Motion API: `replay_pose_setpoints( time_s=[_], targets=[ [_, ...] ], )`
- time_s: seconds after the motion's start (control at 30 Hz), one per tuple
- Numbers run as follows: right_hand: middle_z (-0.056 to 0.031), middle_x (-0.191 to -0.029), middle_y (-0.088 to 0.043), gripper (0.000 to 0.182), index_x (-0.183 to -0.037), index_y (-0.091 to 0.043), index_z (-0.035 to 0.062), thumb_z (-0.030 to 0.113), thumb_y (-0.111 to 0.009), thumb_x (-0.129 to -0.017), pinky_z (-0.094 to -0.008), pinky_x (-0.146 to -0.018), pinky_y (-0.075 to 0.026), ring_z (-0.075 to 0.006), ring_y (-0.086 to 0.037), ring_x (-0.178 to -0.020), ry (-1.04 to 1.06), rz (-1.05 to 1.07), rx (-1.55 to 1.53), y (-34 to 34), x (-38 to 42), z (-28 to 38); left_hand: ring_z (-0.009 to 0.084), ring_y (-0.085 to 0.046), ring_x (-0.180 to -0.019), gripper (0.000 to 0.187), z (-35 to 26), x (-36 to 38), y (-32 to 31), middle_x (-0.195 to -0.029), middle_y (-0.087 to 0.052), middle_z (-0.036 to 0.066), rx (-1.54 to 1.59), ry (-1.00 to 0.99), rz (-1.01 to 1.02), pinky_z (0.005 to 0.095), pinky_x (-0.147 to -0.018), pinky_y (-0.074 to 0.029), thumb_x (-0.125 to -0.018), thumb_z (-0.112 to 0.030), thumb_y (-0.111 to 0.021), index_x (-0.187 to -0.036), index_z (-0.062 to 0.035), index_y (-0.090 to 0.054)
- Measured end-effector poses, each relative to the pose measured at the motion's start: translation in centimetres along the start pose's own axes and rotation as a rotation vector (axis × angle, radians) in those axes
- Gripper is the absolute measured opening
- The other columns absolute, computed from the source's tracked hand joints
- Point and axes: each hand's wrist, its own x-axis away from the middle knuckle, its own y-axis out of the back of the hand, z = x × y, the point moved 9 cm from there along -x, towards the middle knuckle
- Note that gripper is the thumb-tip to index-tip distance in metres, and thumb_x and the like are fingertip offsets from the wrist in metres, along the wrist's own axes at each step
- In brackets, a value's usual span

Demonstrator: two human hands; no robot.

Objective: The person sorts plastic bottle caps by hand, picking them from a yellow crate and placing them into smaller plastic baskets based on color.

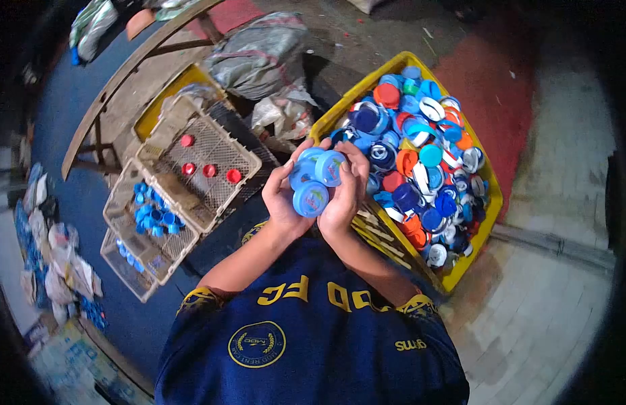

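Both hands are cupped together over the near edge of the yellow crate (492, 202), closed around a small cluster of light blue caps (316, 179). The left hand (284, 199) cradles them from below and outside, while the right hand (345, 192) curls over them from the crate side, fingers wrapped tight. Three or four caps show between the palms, stacked loosely against each other.

The step in hand looks like sorting by colour: a handful of same-coloured caps has been gathered out of the mixed heap and is held just beside the crate. The next move probably calls for carrying the handful well to the left of the crate, to the mesh basket with blue caps (151, 219), and keeping the palms closed so that none slip out on the way.

The caps are smooth moulded plastic, round and shallow, with printed tops. The crate is hard yellow plastic with slatted walls, heaped with blue, orange, red and white caps. Left of the crate, the baskets are pale latticed plastic; the upper one, the basket with red caps (205, 158), holds only a few. Beyond the crate lie crumpled plastic sacks (259, 54).
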Motion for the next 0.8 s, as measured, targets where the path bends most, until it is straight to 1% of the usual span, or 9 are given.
replay_pose_setpoints(
  time_s=[0.17, 0.3, 0.33, 0.43, 0.47, 0.57, 0.6, 0.7, 0.8],
  targets=[
    [-0.0141, -0.127, -0.054, 0.04, -0.128, -0.053, 0.0006, 0.028, -0.054, -0.099, -0.0385, -0.107, -0.038, -0.0236, -0.052, -0.118, -0.198, 0.119, -0.116, -1.8, 2.7, -2.1, 0.034, -0.047, -0.139, 0.069, -1.8, 3.8, 0.7, -0.155, -0.045, 0.017, -0.023, -0.186, -0.11, 0.0471, -0.119, -0.034, -0.092, -0.044, -0.053, -0.149, -0.0075, -0.043],
    [-0.0141, -0.128, -0.054, 0.041, -0.128, -0.054, -0.0005, 0.027, -0.053, -0.098, -0.0399, -0.107, -0.04, -0.0249, -0.053, -0.119, -0.346, 0.201, -0.142, -3.9, 5.7, -3.1, 0.0337, -0.047, -0.14, 0.067, -3.5, 7.7, 2.5, -0.155, -0.045, 0.017, -0.039, -0.355, -0.214, 0.0467, -0.12, -0.034, -0.095, -0.045, -0.049, -0.15, -0.0077, -0.042],
    [-0.0142, -0.129, -0.054, 0.042, -0.129, -0.053, -0.0012, 0.027, -0.053, -0.098, -0.0396, -0.108, -0.04, -0.0248, -0.053, -0.121, -0.378, 0.249, -0.141, -4.3, 6.7, -3.7, 0.0338, -0.046, -0.141, 0.066, -4.0, 8.8, 3.2, -0.155, -0.045, 0.018, -0.023, -0.392, -0.227, 0.047, -0.12, -0.034, -0.097, -0.043, -0.046, -0.152, -0.0077, -0.04],
    [-0.0147, -0.13, -0.053, 0.043, -0.13, -0.052, -0.0016, 0.027, -0.052, -0.099, -0.0387, -0.108, -0.04, -0.0245, -0.052, -0.122, -0.466, 0.324, -0.108, -5.7, 9.9, -5.1, 0.0335, -0.048, -0.138, 0.066, -5.2, 12.5, 4.7, -0.153, -0.047, 0.02, 0.044, -0.517, -0.306, 0.0468, -0.12, -0.034, -0.096, -0.037, -0.048, -0.153, -0.0048, -0.038],
    [-0.015, -0.13, -0.053, 0.044, -0.132, -0.05, -0.0017, 0.027, -0.052, -0.099, -0.038, -0.109, -0.04, -0.0242, -0.053, -0.122, -0.488, 0.383, -0.082, -6.1, 11.0, -5.5, 0.0333, -0.049, -0.138, 0.061, -5.5, 13.6, 5.2, -0.152, -0.048, 0.019, 0.096, -0.546, -0.316, 0.047, -0.119, -0.035, -0.099, -0.034, -0.044, -0.153, -0.0047, -0.04],
    [-0.0148, -0.13, -0.053, 0.044, -0.132, -0.049, -0.0015, 0.027, -0.052, -0.099, -0.0375, -0.107, -0.041, -0.0238, -0.053, -0.121, -0.52, 0.498, -0.096, -8.2, 14.2, -5.4, 0.033, -0.049, -0.138, 0.059, -6.7, 17.1, 6.2, -0.152, -0.049, 0.019, 0.137, -0.643, -0.327, 0.0471, -0.119, -0.035, -0.099, -0.033, -0.042, -0.152, -0.0049, -0.041],
    [-0.0155, -0.129, -0.053, 0.043, -0.132, -0.049, -0.001, 0.027, -0.053, -0.099, -0.0377, -0.106, -0.043, -0.0238, -0.054, -0.12, -0.548, 0.532, -0.085, -9.1, 15.4, -5.1, 0.033, -0.049, -0.138, 0.059, -7.2, 18.3, 6.7, -0.151, -0.049, 0.019, 0.161, -0.679, -0.324, 0.0472, -0.119, -0.035, -0.099, -0.032, -0.041, -0.152, -0.005, -0.042],
    [-0.0156, -0.127, -0.053, 0.041, -0.13, -0.049, -0.0004, 0.026, -0.053, -0.098, -0.0382, -0.104, -0.045, -0.024, -0.055, -0.117, -0.586, 0.67, -0.094, -11.8, 19.5, -6.0, 0.0336, -0.049, -0.138, 0.059, -9.0, 22.5, 8.5, -0.151, -0.05, 0.019, 0.223, -0.786, -0.32, 0.0475, -0.119, -0.035, -0.099, -0.032, -0.04, -0.152, -0.0054, -0.042],
    [-0.0137, -0.126, -0.054, 0.039, -0.128, -0.052, 0.0003, 0.022, -0.054, -0.095, -0.039, -0.106, -0.045, -0.0248, -0.055, -0.119, -0.664, 0.721, -0.089, -14.3, 24.4, -6.9, 0.0349, -0.048, -0.138, 0.06, -11.2, 27.0, 10.4, -0.151, -0.05, 0.019, 0.273, -0.881, -0.317, 0.0476, -0.12, -0.035, -0.098, -0.032, -0.041, -0.152, -0.0054, -0.041]
  ],
)
